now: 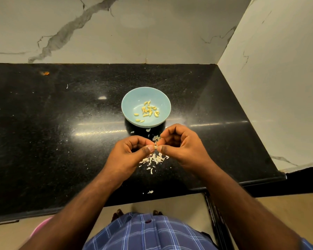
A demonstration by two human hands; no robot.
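**While both hands pinch one garlic clove (155, 146)**

Where the thumbs meet at centre frame, the left grip (128, 154) and the right grip (182, 143) each pinch an end of the small clove between thumb and curled fingers, above the black worktop (61, 123). Directly below it lies a heap of papery skins (154, 158). Just above the hands in the frame, a pale blue bowl (124, 109) stands on the worktop, holding peeled cloves (148, 110).
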